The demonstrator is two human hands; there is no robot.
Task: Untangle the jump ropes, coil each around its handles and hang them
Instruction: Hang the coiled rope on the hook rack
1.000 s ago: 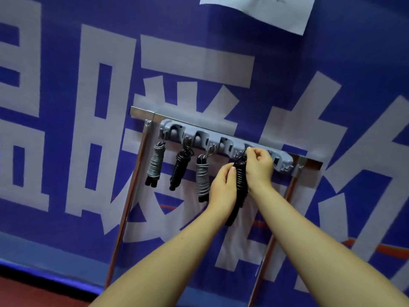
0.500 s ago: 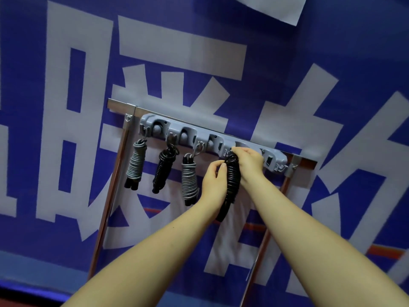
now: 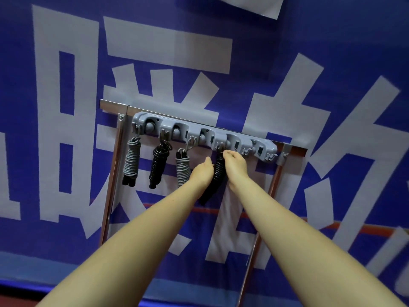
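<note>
The black rope [image 3: 218, 171] hangs between the two hands, just under the fourth hook [image 3: 220, 148] of the grey rack [image 3: 263, 145]. Its long axis runs nearly upright, a little tilted, with the top loop near the hook and the handle ends pointing down toward the lower left. The right hand [image 3: 235, 166] is at the top of the coil; its fingers are curled and seem to pinch the loop just beside the hook. The left hand [image 3: 202, 171] lies against the left side of the coil, lower than the right one. Its fingers go behind the rope, so I cannot tell if they really grip it or only support it.

Three other ropes are on the rack already: a grey rope [image 3: 132, 161] near the left end, a second black one [image 3: 158, 166] beside it, and another grey one [image 3: 183, 167] just left of the left hand. The right end of the rack has free hooks.

I judge that the task is almost finished and that this is the last rope to hang. The hook is directly above the coil, so the next move depends on the small gap between loop and hook. The right hand is nearer to it and should guide the loop; whether the loop is already on the hook I cannot see.
</note>
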